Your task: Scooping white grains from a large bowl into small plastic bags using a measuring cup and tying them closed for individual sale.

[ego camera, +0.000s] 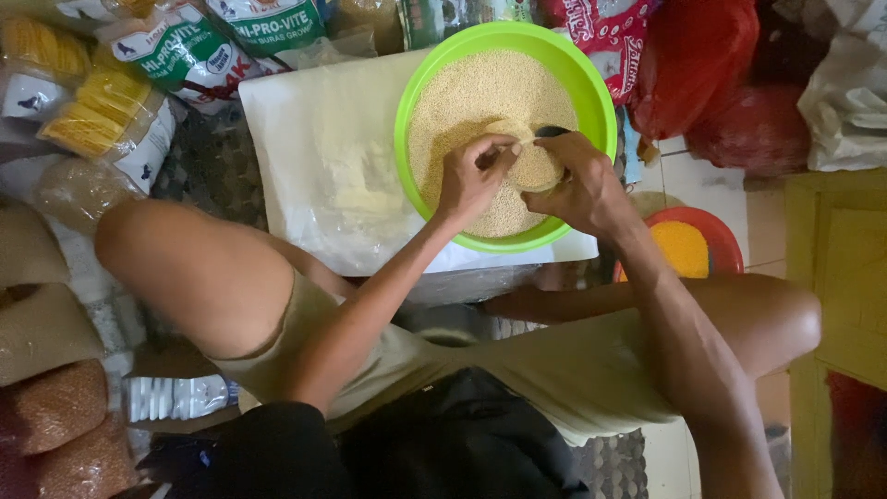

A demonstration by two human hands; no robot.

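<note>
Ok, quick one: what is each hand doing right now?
Left hand: fingers curled, pressing on the heaped grain in the small cup.
Right hand: closed around that cup, over the green bowl.

I see feed packs w/ yellow corn (97, 111) upper left, clear bags of brown grain (55, 407) lower left, a plastic bottle (176, 397) beside them. Red sacks (711, 74) upper right; red bowl of yellow grain (688, 245) mid right. White sheet (323, 166) at center-left.
</note>
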